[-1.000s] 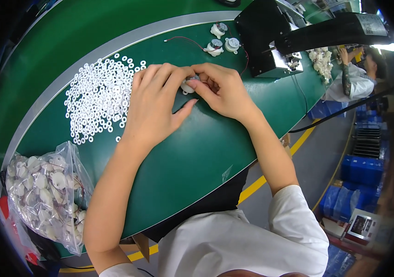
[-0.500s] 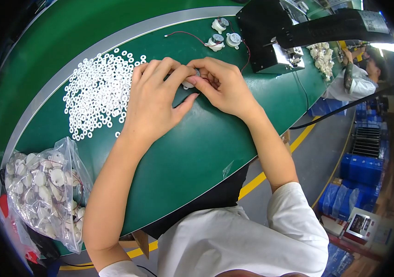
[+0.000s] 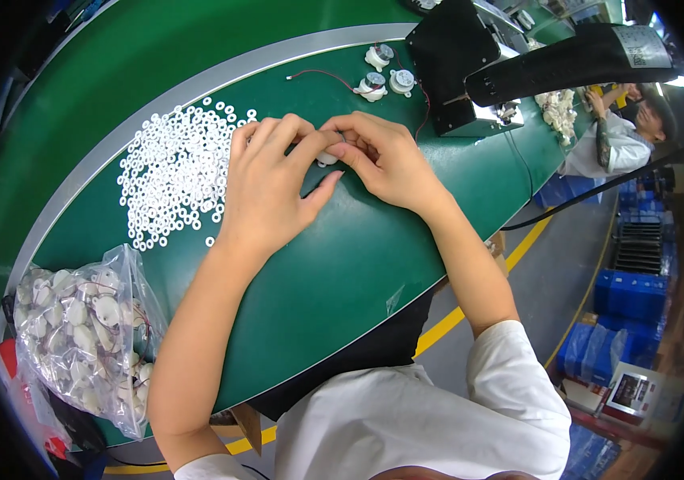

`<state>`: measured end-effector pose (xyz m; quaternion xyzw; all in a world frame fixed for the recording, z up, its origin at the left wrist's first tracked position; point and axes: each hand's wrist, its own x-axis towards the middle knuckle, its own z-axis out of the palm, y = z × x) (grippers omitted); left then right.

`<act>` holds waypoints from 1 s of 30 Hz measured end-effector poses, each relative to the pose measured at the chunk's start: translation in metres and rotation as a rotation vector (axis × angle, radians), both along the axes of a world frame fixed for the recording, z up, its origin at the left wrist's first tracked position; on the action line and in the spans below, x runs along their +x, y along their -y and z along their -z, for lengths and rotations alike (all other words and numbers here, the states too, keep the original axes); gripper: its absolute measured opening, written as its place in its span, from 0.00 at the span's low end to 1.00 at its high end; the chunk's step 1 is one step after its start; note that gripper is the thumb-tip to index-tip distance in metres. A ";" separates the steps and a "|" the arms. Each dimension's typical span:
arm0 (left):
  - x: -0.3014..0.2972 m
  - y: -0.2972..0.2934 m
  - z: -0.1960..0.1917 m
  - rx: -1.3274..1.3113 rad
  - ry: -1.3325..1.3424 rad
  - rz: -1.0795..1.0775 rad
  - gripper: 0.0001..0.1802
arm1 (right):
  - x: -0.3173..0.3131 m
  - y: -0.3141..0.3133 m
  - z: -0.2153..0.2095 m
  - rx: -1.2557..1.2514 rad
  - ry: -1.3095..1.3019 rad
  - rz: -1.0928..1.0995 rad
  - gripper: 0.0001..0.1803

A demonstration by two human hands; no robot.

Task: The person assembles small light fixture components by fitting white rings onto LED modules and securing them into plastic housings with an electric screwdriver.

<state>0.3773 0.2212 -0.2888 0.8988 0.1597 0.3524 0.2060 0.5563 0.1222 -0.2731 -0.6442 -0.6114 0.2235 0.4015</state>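
Observation:
Both hands meet over the green table around a small white round part (image 3: 326,159), mostly hidden by fingers. My right hand (image 3: 386,160) pinches it between thumb and curled fingers. My left hand (image 3: 268,180) arches over from the other side, its index fingertip against the part and its thumb held away below. Left of that hand spreads a heap of small white rings (image 3: 178,172), partly behind its fingers. Beyond the right hand sit three white round parts with grey discs (image 3: 371,86), one trailing a thin red wire (image 3: 318,72).
A black machine (image 3: 454,68) stands at the far right of the green table (image 3: 302,312). A clear plastic bag (image 3: 90,336) of white wired parts lies at the near left. White parts (image 3: 558,112) are piled beyond the machine, near another person (image 3: 622,148). Blue crates (image 3: 630,292) stand at the right.
The view has shifted slightly. Both hands stay together around the small white round part, and a little less of it shows between the fingers. The other parts on the table lie as before.

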 end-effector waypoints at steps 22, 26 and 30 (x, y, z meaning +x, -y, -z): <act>0.003 -0.003 0.001 -0.098 -0.025 0.007 0.22 | 0.001 -0.003 0.006 0.096 0.097 -0.042 0.12; 0.001 -0.003 -0.002 -0.105 -0.034 -0.001 0.22 | -0.001 -0.004 0.002 0.086 0.092 -0.045 0.13; 0.003 -0.001 -0.005 -0.106 -0.035 -0.004 0.21 | 0.000 -0.003 0.006 0.161 0.081 -0.026 0.13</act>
